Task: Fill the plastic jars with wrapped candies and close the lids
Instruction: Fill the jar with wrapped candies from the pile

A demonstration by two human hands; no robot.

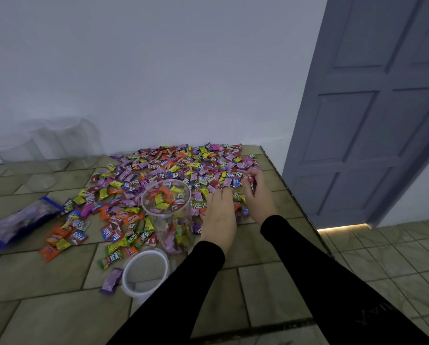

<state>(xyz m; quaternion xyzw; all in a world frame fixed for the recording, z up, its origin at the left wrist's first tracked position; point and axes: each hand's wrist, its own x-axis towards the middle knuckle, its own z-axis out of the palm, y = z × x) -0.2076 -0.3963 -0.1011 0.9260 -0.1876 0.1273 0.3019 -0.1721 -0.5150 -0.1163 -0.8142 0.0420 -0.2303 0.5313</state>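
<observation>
Jar (169,212) stands open amid candies (173,168), part-filled, lid (144,272) just nearer. Right hand (254,192) curled round candies beyond jar; left hand (219,215) flat, fingers straight. Risk: overfull handful spilling outside rim, forearm tipping jar.

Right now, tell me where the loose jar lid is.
In the head view the white lid lies on the tiled counter, near the front, just in front of the open jar and beside a purple candy, left of the left sleeve.

Domestic room, apparently a home: tiled worktop (46,282) against a plain white wall (158,70), panelled grey door (370,120) right of it, tiled floor (395,250) below the door.
</observation>
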